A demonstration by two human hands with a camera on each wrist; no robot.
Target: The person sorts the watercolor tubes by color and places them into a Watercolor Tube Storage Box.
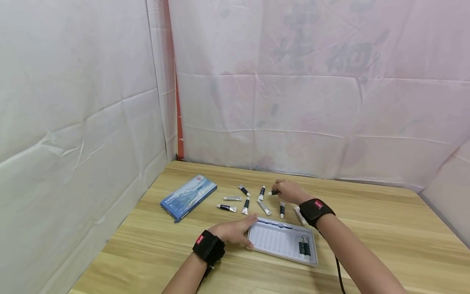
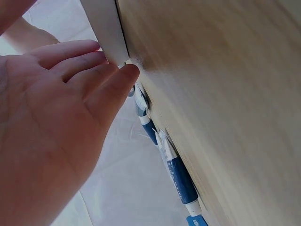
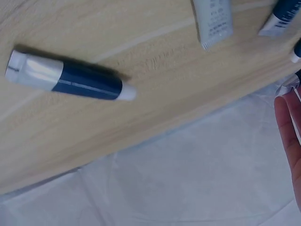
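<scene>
My left hand [image 1: 235, 232] holds the left end of a white plastic tray [image 1: 269, 239], thumb at the near corner and fingers at the far one. Two dark-labelled paint tubes [image 1: 304, 247] lie side by side in slots at its right end. A thin brush [image 1: 275, 223] runs along the tray's far side. Beyond the tray, my right hand [image 1: 291, 192] pinches a dark paint tube [image 1: 273, 192], its white cap pointing left. In the right wrist view only some fingers [image 3: 288, 136] of that hand show, at the silvery end of a tube [image 3: 289, 85].
Several loose paint tubes [image 1: 261, 192] are scattered on the wooden table [image 1: 385, 228] behind the tray, one of them [image 1: 300, 215] beside my right wrist. A flat blue box [image 1: 189, 197] lies at the back left. White sheeting [image 1: 312, 106] hangs behind the table and at its left.
</scene>
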